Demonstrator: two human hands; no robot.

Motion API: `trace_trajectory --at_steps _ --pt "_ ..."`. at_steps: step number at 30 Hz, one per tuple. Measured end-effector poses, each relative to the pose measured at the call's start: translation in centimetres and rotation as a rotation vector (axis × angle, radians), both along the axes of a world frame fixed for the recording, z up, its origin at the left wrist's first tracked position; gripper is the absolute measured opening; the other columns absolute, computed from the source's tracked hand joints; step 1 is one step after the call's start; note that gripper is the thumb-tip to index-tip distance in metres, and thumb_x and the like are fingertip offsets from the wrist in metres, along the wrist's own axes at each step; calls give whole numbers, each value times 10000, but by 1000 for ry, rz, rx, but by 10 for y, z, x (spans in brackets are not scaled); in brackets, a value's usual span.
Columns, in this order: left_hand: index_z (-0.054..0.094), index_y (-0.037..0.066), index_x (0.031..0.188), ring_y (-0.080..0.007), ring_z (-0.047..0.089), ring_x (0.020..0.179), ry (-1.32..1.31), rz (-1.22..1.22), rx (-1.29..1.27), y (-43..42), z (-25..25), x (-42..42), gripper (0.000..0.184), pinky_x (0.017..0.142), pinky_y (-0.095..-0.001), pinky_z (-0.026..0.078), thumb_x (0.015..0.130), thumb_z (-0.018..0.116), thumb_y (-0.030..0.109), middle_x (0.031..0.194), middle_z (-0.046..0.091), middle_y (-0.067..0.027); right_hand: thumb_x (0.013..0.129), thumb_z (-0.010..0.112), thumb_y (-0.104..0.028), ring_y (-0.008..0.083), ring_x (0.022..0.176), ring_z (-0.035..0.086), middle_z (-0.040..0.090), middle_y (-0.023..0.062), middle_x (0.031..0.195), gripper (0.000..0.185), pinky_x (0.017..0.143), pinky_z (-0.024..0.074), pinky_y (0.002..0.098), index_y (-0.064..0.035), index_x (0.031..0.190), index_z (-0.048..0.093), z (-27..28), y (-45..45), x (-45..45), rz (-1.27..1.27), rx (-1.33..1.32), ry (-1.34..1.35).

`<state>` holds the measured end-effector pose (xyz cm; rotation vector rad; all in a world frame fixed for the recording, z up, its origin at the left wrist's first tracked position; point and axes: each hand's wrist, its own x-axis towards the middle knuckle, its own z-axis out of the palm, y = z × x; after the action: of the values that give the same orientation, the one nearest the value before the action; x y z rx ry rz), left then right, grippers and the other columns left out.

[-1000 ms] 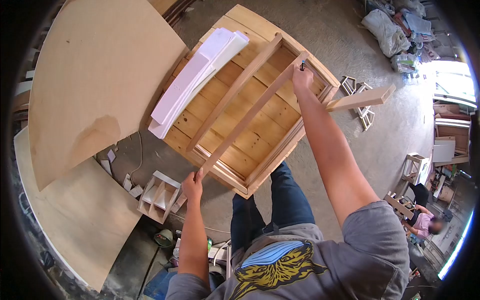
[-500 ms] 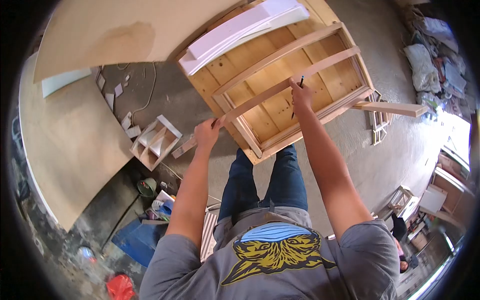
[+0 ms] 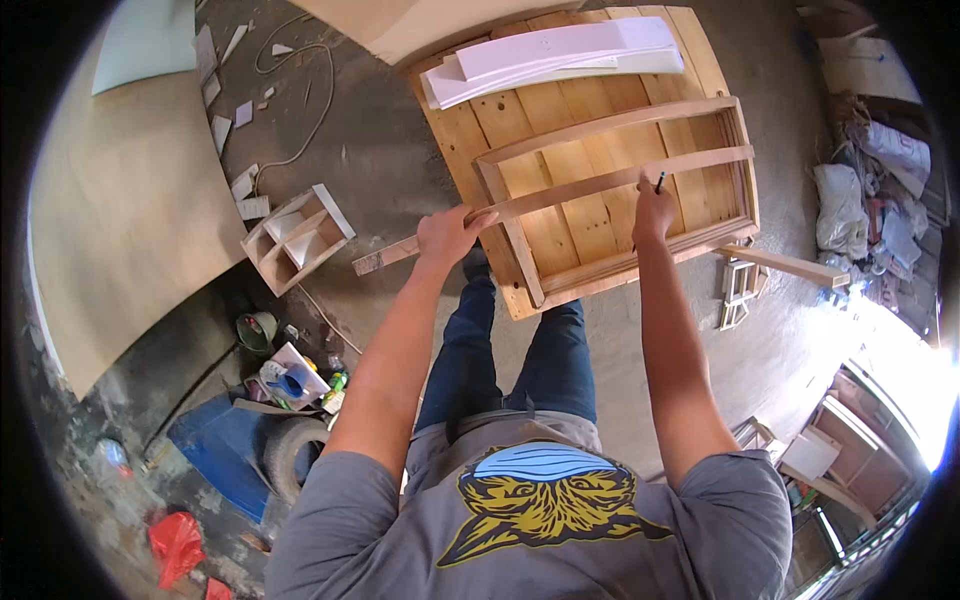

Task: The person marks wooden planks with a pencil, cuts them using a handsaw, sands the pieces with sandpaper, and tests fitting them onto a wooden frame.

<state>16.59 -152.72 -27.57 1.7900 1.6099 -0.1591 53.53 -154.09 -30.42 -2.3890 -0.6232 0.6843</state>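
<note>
A long wooden strip (image 3: 575, 191) lies across a rectangular wooden frame (image 3: 528, 262) on a plank tabletop (image 3: 455, 133). My left hand (image 3: 447, 236) is closed around the strip just beyond the frame's left side, and the strip's end sticks out past it. Farther right, my right hand (image 3: 654, 206) touches the strip's near edge. A dark pencil (image 3: 660, 183) pokes up from its closed fingers. White and pale pink boards (image 3: 560, 52) are stacked along the tabletop's far side.
A large plywood sheet (image 3: 140, 190) stands at the left. Beside it on the floor are a small divided wooden box (image 3: 299, 240), a cable and scraps. A wooden bar (image 3: 790, 267) juts out at the right, near small wooden frames (image 3: 740, 290). Bags (image 3: 840, 205) lie at the far right.
The view has turned, so the tabletop now appears more level and farther right. My right hand has moved from the strip's far end back towards its middle; my left hand still holds the strip.
</note>
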Motion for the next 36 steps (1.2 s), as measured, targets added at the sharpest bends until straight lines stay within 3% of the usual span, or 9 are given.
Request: trace_trajectory --at_steps 4,7,9,11,14,18,21,29,36 --pt "716 110 928 -364 697 846 -11 18 -22 3 4 0 623 759 -485 505 905 520 701 825 726 -147 1052 488 -388 139 634 575 647 63 733 484 615 489 300 18 946 730 69 0 -61 -79 456 600" --pt "693 99 870 -361 696 819 1 17 -33 4 7 1 644 729 -489 504 902 512 716 792 713 -147 1069 430 -424 130 604 562 627 49 709 537 598 479 279 5 960 733 73 -5 -112 211 458 449" --pt "682 93 847 -363 694 810 3 18 -33 4 7 1 645 714 -494 503 904 513 713 779 707 -150 1067 454 -415 122 634 586 653 44 741 509 619 492 280 -2 953 729 69 -14 -135 359 364 524" --pt "673 88 833 -367 693 811 -1 20 -37 5 4 1 634 703 -500 503 909 520 699 776 703 -156 1037 565 -295 114 671 608 673 72 760 347 649 505 283 4 951 719 76 -17 -161 487 355 443" --pt "668 87 827 -378 689 809 -28 33 17 1 -1 1 597 701 -505 503 925 535 660 771 696 -170 974 643 -183 241 686 710 708 162 778 183 629 533 340 -13 974 710 69 -26 -177 703 390 107" --pt "663 87 824 -385 687 800 -37 31 65 -3 -7 1 567 703 -507 504 938 540 629 766 690 -182 913 660 -113 309 745 721 708 190 852 174 657 549 378 -33 1067 674 66 -28 -185 747 503 203" --pt "671 96 843 -380 691 802 -33 22 63 -4 -8 1 554 705 -502 509 942 536 623 777 695 -180 872 689 -83 224 751 718 707 164 855 163 691 551 321 -14 1019 680 58 -31 -181 795 391 132" --pt "723 162 1047 -342 711 871 28 -5 -14 -2 -12 -1 491 747 -477 536 943 542 607 863 732 -135 833 687 -64 228 671 680 675 133 768 95 635 538 328 -4 902 659 38 -13 -171 940 489 257" --pt "737 169 1032 -342 712 851 -10 6 33 -3 -12 -2 439 743 -479 541 936 573 564 842 735 -123 810 699 -105 245 598 642 631 125 671 113 571 511 337 -16 795 630 18 3 -162 1033 480 277"
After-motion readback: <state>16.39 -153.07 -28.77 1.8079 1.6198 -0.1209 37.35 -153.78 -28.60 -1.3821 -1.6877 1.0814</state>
